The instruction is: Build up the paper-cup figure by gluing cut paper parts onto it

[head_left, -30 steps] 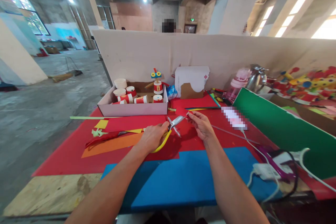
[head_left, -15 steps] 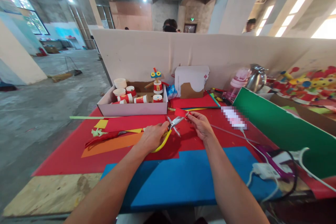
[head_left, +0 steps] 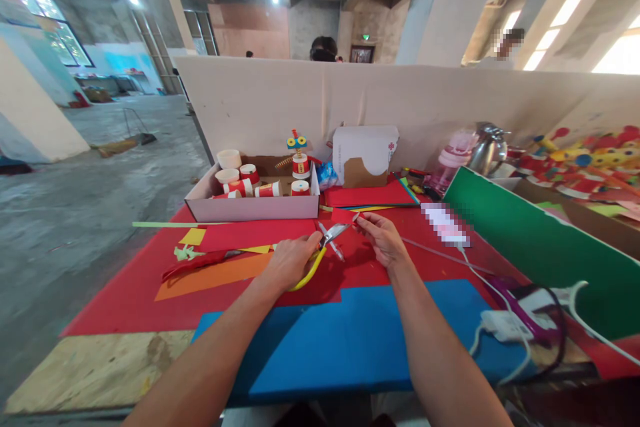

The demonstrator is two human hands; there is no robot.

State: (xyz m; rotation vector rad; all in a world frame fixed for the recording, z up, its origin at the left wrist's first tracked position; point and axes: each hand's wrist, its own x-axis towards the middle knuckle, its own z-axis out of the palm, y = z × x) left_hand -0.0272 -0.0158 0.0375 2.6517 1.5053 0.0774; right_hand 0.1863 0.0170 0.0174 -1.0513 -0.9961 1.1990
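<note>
My left hand is wrapped round the yellow handle of a pair of scissors, whose metal blades point toward my right hand. A small piece of red paper is pinched in my right fingertips, just beyond the blade tips; its exact contact with the blades is hard to make out. Under the scissors a pale pen lies on red sheeting. Left of my left hand are an orange paper strip, a red-handled tool and yellow paper scraps.
A shallow box of paper cups stands at the back left, with a cup figure in it. Blue board covers the front. To the right are a phone, white cables and a green-sided box.
The red paper in my right fingers came into view beyond the blades, then dropped slightly and looks flatter. Both hands have hardly moved. A person in the background has shifted right.
</note>
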